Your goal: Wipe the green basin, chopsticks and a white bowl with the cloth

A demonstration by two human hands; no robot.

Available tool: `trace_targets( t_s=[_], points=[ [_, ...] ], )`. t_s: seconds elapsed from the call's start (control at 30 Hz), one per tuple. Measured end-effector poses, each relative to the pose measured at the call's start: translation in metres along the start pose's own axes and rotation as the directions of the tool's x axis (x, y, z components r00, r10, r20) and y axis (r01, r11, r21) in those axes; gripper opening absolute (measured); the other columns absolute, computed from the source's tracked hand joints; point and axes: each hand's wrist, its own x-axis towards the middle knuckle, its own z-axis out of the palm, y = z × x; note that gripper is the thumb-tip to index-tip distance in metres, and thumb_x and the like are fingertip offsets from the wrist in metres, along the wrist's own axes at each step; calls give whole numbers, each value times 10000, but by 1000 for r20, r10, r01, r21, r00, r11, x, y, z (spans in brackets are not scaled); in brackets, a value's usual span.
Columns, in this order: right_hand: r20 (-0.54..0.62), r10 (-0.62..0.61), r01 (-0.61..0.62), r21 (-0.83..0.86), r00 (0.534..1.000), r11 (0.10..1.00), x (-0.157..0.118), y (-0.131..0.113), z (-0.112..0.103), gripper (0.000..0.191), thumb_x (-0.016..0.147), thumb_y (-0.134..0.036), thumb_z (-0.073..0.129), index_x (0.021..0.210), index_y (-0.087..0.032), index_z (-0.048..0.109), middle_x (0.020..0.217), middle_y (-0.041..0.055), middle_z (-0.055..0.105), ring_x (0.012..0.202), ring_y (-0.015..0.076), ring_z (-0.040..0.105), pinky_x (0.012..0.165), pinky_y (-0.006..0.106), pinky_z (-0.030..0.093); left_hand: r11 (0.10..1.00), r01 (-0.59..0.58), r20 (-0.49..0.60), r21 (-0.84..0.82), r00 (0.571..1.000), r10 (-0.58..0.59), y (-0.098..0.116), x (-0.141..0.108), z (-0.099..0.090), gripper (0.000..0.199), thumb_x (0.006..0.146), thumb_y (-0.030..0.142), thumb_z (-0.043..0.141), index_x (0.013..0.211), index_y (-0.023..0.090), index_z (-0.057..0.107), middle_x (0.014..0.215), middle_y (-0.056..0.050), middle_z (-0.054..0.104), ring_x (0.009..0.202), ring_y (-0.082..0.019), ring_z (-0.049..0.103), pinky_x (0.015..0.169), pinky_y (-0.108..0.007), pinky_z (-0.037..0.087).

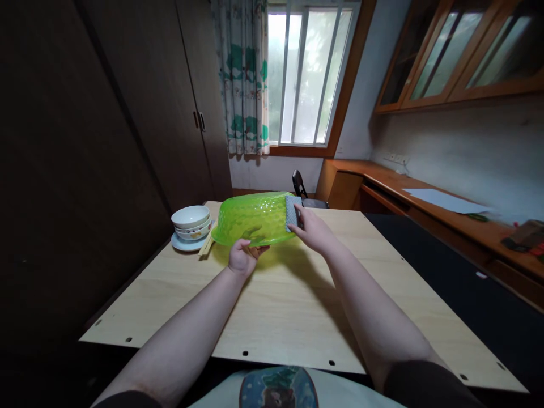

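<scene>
A translucent green plastic basin (250, 212) is tilted on its side above the table, its textured wall turned towards me. My left hand (245, 258) grips its lower rim, thumb in front and the other fingers behind, showing dimly through the plastic. In my right hand (312, 228) is a grey sponge (292, 213), pressed flat against the right end of the basin. Left of the basin, several stacked white bowls (191, 217) rest on a pale plate (187, 243). Light wooden chopsticks (207, 247) lie beside the plate, partly behind the basin.
The light wooden tabletop (289, 323) has small slots along its edges. Dark wardrobe doors (140, 113) rise at the left. Behind the table stands a black folding chair (300, 184). A long brown desk (408, 190) with white paper (446, 201) runs along the right wall.
</scene>
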Motion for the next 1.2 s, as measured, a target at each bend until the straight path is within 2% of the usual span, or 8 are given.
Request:
trace_targets(
  t_s=[0.23,0.53,0.63,0.83,0.97,1.1,1.2],
  points=[
    [47,-144,146,-38,988,988,-6,-23,3,721,821,-476,607,1446,-245,334,1132,125,593,985,274,568,859,422,438,1000,-5,6,20,1000,5,-1,-1,3,521,619,192,515,1124,178,640,830,-56,736,764,-236,695,839,-465,514],
    [0,-13,13,-108,1000,994,1,3,1,642,871,-472,531,1440,-246,336,1189,136,579,965,271,576,835,414,422,1000,16,4,-10,1000,-16,2,1,-1,509,633,203,498,1123,174,632,813,-62,737,779,-240,695,819,-447,521],
    [1,-21,21,-139,1000,990,-2,-4,1,660,868,-483,531,1442,-222,339,1157,149,586,981,283,566,833,413,415,1000,22,10,-12,1000,-22,1,1,-2,516,640,191,500,1141,178,622,853,-63,740,763,-228,694,818,-437,526],
    [39,-144,149,-163,989,975,-8,-27,1,710,835,-553,558,1443,-253,349,1043,114,599,946,263,551,821,392,406,1000,23,-28,-15,999,-23,2,-1,4,550,622,171,492,1158,166,617,827,-61,737,741,-232,697,809,-444,532],
    [5,-110,109,-188,994,976,-4,-14,1,643,853,-531,545,1421,-277,383,1041,105,602,925,253,548,804,382,404,999,25,-19,-34,999,-25,2,-1,4,546,617,182,493,1146,167,625,826,-66,738,748,-240,696,805,-452,532],
    [-6,-56,55,-138,998,989,2,5,-2,631,851,-490,563,1413,-261,391,1021,99,617,910,245,559,792,374,420,999,40,-9,-37,999,-40,1,0,1,542,623,186,491,1148,161,625,807,-68,735,766,-247,696,806,-455,530],
    [-32,-50,45,-139,998,989,2,7,-4,625,832,-497,582,1387,-256,429,982,95,622,901,254,567,798,389,428,998,48,3,-38,999,-48,1,0,0,541,637,183,487,1162,168,615,850,-68,737,785,-240,694,810,-447,528]
  ],
)
